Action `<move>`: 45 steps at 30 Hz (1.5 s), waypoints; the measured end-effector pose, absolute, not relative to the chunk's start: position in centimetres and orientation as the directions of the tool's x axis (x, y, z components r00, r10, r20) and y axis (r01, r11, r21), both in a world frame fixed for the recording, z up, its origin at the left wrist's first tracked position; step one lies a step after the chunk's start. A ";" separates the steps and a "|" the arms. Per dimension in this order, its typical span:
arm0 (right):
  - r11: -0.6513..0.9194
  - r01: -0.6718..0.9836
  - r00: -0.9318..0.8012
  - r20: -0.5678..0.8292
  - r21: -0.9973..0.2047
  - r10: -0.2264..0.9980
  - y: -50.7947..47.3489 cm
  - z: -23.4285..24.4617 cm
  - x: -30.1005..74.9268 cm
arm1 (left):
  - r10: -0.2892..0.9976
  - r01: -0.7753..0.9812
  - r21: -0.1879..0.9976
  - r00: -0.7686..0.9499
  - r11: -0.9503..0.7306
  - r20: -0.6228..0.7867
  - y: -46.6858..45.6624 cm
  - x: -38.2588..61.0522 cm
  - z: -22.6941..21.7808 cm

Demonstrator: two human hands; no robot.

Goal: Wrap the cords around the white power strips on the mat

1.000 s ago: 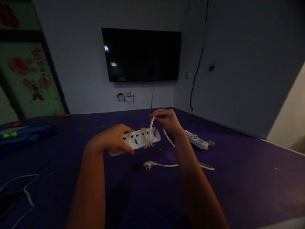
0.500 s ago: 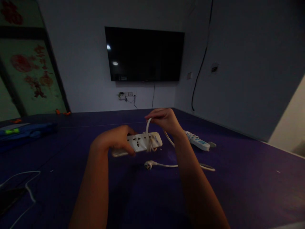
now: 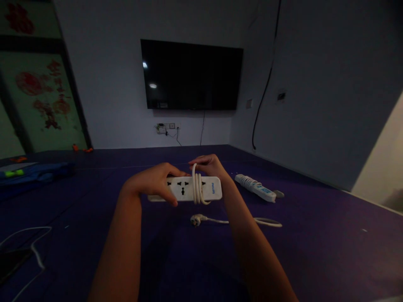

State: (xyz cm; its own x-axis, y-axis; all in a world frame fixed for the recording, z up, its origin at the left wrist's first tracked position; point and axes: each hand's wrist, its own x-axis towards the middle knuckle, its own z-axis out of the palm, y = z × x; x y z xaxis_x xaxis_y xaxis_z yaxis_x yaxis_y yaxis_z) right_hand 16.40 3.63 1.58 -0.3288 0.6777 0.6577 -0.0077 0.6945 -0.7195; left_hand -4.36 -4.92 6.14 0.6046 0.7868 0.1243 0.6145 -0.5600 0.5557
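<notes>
My left hand [image 3: 155, 180] grips the left end of a white power strip [image 3: 210, 189], held level above a dark purple floor mat [image 3: 315, 235]. Its white cable [image 3: 197, 188] is wound in several turns round the strip's middle. My right hand [image 3: 208, 165] is closed behind the strip's top edge, pinching the cable there. The loose end of the cable trails down to the mat, and its plug [image 3: 195, 219] lies just below the strip.
A second white power strip [image 3: 255, 187] with its cable wrapped on it lies on the mat to the right. A wall-mounted TV [image 3: 191, 74] hangs ahead above a wall socket [image 3: 166, 126]. A blue bag [image 3: 34, 174] sits far left; a thin white wire [image 3: 31, 243] lies at bottom left.
My right hand has come down from above the strip to behind its top edge, pulling the cable loop tight. The strip has turned level, its face toward me.
</notes>
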 end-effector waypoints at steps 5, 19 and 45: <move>0.558 -0.081 -0.272 0.557 -0.826 0.785 4.1 0.7 16.1 | 0.780 0.588 0.558 0.596 -0.586 0.191 -4.7 -4.4 6.4; 0.554 -0.087 -0.122 0.561 -0.828 0.819 5.3 0.3 15.1 | 0.827 0.371 0.739 0.267 -0.562 0.495 -2.8 -3.7 5.7; 0.548 0.802 -0.313 0.613 -0.240 0.726 -0.5 4.1 14.3 | 0.591 0.709 0.664 -0.437 -0.238 0.678 0.5 -9.0 4.0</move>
